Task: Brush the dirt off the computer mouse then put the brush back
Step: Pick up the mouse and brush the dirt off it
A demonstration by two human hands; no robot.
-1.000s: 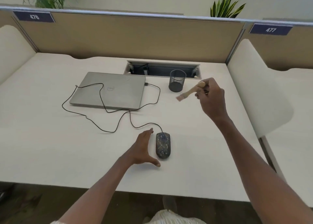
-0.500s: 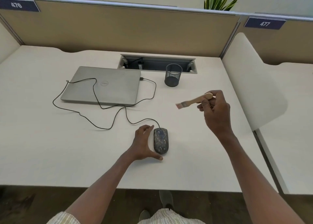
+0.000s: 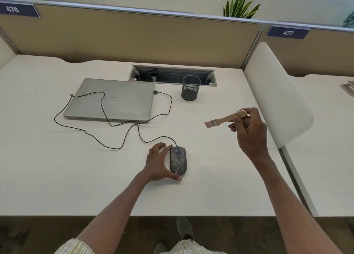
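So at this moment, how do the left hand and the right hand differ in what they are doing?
The left hand lies low on the desk, fingers spread along the side of the computer mouse, thumb at its near end; the right hand is raised above the desk, clear of the mouse. The left hand braces rather than lifts; the right hand pinches the brush by its wooden handle, bristles pointing left. Both are bare and each is on one task object.
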